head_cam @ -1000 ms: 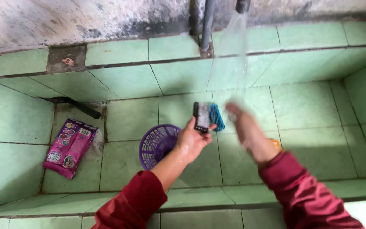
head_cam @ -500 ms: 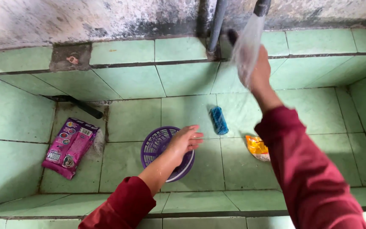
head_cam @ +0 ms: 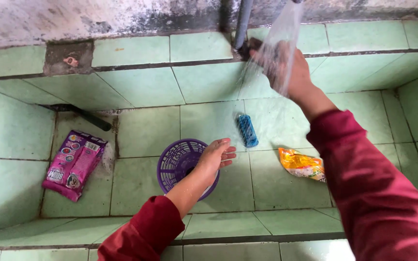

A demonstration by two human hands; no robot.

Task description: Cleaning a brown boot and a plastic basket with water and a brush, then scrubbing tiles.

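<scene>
My right hand [head_cam: 286,67] is raised under a stream of running water [head_cam: 289,19] by the back wall, beside a grey pipe [head_cam: 243,21]. Its fingers curl around a small dark object [head_cam: 255,46], which the water blurs. My left hand [head_cam: 217,154] rests flat on the rim of a round purple plastic basket [head_cam: 175,162] on the green tiled basin floor, fingers apart and holding nothing. A blue scrub brush [head_cam: 246,130] lies on the tiles just beyond my left hand. Both arms wear dark red sleeves.
An orange snack packet [head_cam: 302,164] lies right of the brush. A purple detergent sachet [head_cam: 73,164] lies at the left. A dark bar [head_cam: 85,116] sits in the back left corner. Green tiled walls [head_cam: 6,130] enclose the basin, with a front ledge [head_cam: 247,227].
My left hand let go of the dark object and lowered onto the purple basket. My right hand rose from the basin middle to the water stream at the back wall.
</scene>
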